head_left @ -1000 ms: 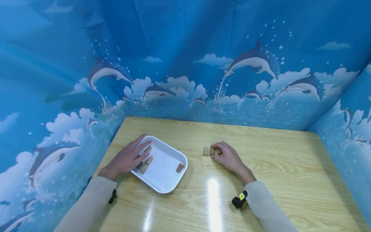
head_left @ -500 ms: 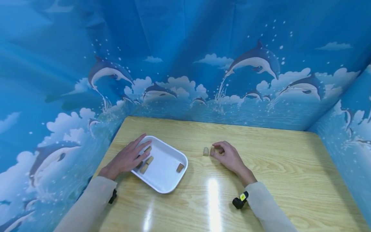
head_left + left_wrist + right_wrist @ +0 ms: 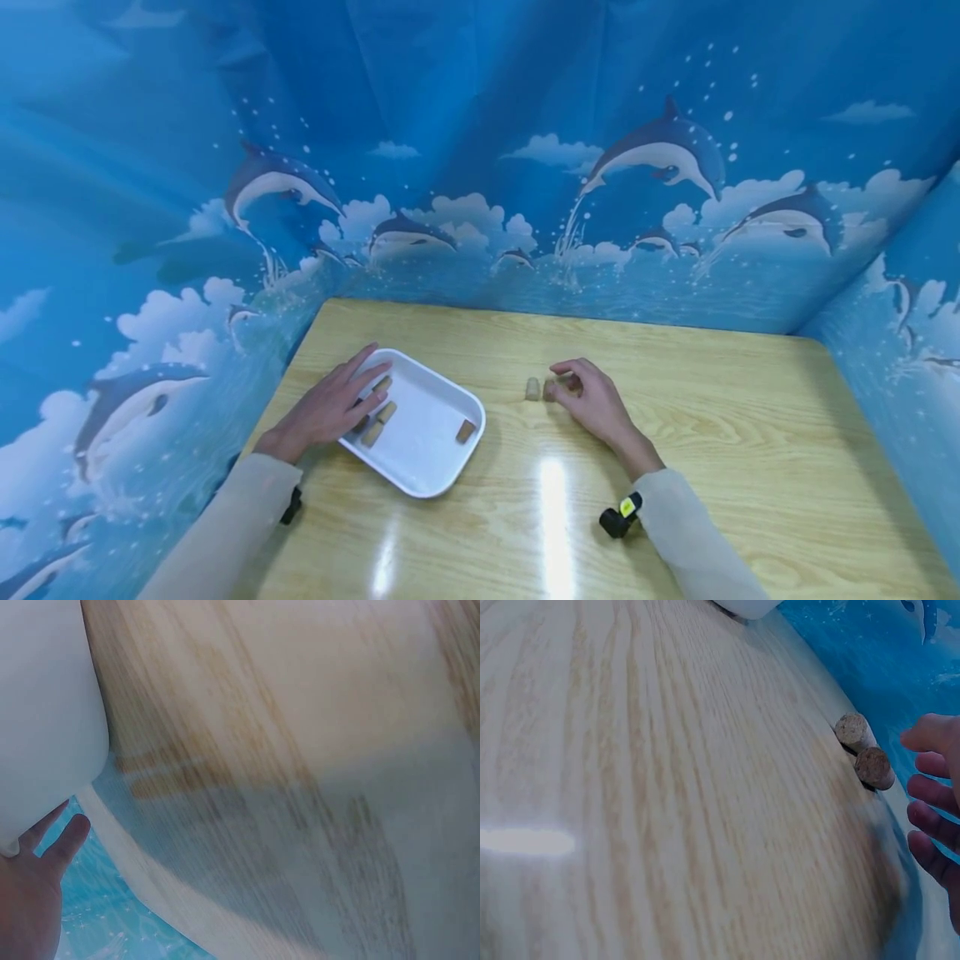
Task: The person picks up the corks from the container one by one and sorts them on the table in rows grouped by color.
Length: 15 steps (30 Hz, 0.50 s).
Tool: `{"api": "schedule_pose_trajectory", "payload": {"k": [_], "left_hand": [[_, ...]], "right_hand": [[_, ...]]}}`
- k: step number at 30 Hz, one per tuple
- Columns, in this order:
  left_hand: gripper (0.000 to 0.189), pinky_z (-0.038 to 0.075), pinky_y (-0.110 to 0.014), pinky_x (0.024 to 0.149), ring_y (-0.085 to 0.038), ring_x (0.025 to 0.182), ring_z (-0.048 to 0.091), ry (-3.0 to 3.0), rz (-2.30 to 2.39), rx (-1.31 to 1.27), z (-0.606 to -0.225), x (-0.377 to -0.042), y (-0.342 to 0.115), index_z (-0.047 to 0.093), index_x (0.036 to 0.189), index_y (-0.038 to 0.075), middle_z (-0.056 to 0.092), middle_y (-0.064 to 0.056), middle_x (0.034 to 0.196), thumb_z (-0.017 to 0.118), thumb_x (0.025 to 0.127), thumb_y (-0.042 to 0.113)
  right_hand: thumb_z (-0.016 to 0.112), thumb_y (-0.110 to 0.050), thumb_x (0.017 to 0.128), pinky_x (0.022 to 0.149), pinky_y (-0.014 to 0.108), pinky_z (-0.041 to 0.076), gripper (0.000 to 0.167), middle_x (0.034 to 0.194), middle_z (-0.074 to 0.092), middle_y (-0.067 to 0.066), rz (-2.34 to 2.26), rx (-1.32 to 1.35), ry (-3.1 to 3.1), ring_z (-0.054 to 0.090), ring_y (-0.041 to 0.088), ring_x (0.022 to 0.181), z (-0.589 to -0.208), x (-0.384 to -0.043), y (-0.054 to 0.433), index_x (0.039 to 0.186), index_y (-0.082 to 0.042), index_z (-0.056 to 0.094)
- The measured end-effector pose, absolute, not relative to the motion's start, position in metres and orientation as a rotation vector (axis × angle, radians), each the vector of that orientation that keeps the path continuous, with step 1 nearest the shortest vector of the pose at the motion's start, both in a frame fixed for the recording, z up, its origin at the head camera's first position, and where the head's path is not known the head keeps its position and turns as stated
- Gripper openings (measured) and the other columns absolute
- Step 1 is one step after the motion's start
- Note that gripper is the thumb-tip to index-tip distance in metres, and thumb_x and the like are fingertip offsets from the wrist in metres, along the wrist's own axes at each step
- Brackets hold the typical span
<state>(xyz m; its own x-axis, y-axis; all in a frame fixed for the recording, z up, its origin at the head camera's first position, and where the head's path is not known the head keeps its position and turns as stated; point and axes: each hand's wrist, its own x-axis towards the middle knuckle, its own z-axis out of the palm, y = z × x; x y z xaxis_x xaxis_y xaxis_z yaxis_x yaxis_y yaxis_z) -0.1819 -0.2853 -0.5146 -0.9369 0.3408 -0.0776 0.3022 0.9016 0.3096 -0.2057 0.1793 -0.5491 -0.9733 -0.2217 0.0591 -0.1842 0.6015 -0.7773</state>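
My right hand (image 3: 596, 408) is just right of two cork stoppers on the table, its fingers loosely bent. The pale cork (image 3: 532, 389) is on the left, with the browner cork (image 3: 549, 391) close beside it, nearest the fingertips. In the right wrist view, the round ends of the pale cork (image 3: 851, 730) and brown cork (image 3: 872, 766) face the camera, and a gap separates them from the fingers. My left hand (image 3: 322, 412) lies with spread fingers over the left rim of a white tray (image 3: 427, 450). Several tan corks (image 3: 387, 412) lie under and near those fingers.
A reddish-brown cork (image 3: 466, 431) lies at the tray's right end. The wooden table (image 3: 720, 433) runs back to a blue dolphin-print curtain (image 3: 465, 167), which also hangs at both sides. Light glares off the table (image 3: 553, 517) in front.
The fingers of my right hand have loosened from the brown cork and drawn slightly to the right, leaving it beside the pale one. My left hand and the tray keep their places.
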Motion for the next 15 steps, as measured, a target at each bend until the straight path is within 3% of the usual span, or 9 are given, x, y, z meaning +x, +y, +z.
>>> {"api": "schedule_pose_trajectory", "payload": {"k": [15], "left_hand": [[0.064,0.030,-0.071,0.129,-0.046,0.165,0.026,2.926,0.467,0.508,-0.5131,-0.1818,-0.2861,0.036,0.172,0.022,0.014,-0.013,0.184,0.043,0.116,0.053]], "right_hand": [[0.075,-0.029,0.105,0.094,0.049,0.058,0.036,0.132,0.072,0.005,-1.384,-0.403,2.781,0.066,0.023,0.111,-0.5382,-0.2088,0.1709,0.137,-0.013,0.072]]}}
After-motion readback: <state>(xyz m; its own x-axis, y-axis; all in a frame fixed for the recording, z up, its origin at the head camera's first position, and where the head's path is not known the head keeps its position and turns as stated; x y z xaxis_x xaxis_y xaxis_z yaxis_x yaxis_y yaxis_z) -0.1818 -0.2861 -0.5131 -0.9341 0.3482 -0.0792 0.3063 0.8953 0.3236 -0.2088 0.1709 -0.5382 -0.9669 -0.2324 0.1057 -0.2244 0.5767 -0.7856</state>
